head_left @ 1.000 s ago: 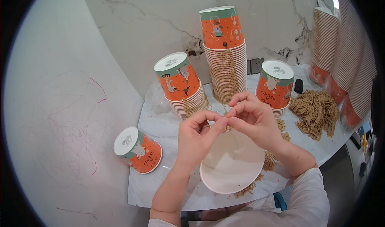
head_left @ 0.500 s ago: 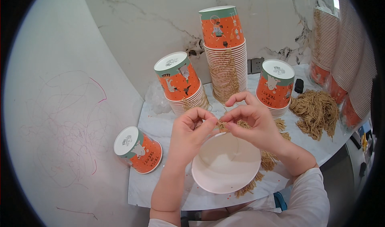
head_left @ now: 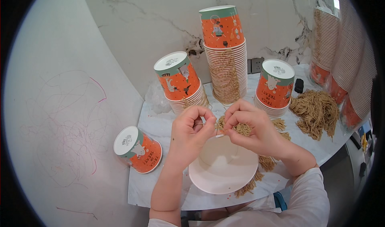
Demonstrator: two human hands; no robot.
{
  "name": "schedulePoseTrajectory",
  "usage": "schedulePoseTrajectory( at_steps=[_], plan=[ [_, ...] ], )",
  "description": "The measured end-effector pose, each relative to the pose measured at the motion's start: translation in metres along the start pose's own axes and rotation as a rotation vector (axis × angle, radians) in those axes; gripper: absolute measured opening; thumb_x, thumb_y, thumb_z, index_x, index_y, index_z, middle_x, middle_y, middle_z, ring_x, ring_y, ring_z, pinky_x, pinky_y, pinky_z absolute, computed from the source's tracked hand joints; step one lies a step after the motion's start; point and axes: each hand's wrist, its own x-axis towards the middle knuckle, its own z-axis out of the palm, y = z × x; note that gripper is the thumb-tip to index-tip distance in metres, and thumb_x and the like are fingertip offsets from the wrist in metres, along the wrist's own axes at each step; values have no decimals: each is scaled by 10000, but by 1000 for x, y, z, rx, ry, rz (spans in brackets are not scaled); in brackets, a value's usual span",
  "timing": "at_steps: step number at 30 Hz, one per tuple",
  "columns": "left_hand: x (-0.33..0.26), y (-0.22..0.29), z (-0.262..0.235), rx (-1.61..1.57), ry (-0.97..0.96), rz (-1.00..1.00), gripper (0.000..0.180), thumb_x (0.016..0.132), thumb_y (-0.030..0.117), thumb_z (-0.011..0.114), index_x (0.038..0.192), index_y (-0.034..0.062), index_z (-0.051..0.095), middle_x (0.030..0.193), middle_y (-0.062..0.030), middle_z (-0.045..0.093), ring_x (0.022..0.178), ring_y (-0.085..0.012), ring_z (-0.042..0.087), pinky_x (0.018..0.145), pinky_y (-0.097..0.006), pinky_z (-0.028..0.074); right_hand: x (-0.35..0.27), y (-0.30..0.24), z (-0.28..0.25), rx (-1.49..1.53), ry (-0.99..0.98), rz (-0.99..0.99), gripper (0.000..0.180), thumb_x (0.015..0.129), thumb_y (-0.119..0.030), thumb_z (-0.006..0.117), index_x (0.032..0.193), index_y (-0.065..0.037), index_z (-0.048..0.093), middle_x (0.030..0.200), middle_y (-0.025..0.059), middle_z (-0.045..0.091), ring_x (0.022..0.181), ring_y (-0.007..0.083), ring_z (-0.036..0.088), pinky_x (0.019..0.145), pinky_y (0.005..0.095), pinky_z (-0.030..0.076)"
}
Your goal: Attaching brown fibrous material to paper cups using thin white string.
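A paper cup (head_left: 222,169) lies with its white inside facing me, just above the table edge. Both hands meet at its far rim. My left hand (head_left: 190,132) pinches the rim with thumb and forefinger. My right hand (head_left: 250,130) pinches a strand of brown twine (head_left: 240,127) right at that rim, fingertips almost touching the left hand's. More loose twine (head_left: 256,179) lies under and beside the cup.
A tall stack of orange cups (head_left: 224,54) stands at the back, with shorter stacks at left (head_left: 178,82) and right (head_left: 276,86). One cup (head_left: 138,148) lies on its side at left. A twine heap (head_left: 315,112) and wrapped cup stacks (head_left: 341,58) sit at right.
The cup has dropped slightly lower and to the left. My hands have drawn closer together over its far rim, the right hand coming down toward it.
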Motion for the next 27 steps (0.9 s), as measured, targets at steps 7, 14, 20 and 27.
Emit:
schedulePoseTrajectory(
  at_steps=[7, 14, 20, 27],
  plan=[
    [5, -10, -3, 13, -73, 39, 68, 938, -1, 681, 923, 17, 617, 899, 45, 620, 729, 2, 454, 634, -177, 369, 0, -1, -4, 47, -61, 3, 76, 832, -22, 705, 865, 13, 646, 1007, 99, 595, 935, 204, 636, 826, 313, 514],
    [8, -10, 6, -288, -76, -29, 58, 954, 75, 670, 935, 31, 636, 811, 62, 575, 670, 3, 457, 581, -192, 372, -1, 5, 0, 368, -49, 224, 65, 898, -46, 720, 903, 1, 676, 1016, 47, 623, 945, 121, 645, 807, 265, 516],
    [6, -14, 20, -485, -41, 7, 77, 965, 97, 676, 946, 32, 641, 1001, -5, 609, 811, -32, 501, 709, -195, 402, 4, 1, -1, 679, -37, 562, 205, 1000, -209, 688, 1063, -15, 666, 876, 17, 695, 763, 65, 668, 636, 197, 511],
    [5, -19, 22, -341, -11, 48, 88, 948, 116, 671, 905, 53, 627, 1134, 17, 548, 804, -10, 471, 668, -183, 357, 5, 5, 2, 716, -30, 605, 206, 990, -207, 699, 1057, -16, 663, 819, 21, 695, 702, 65, 673, 545, 190, 486]
  ],
)
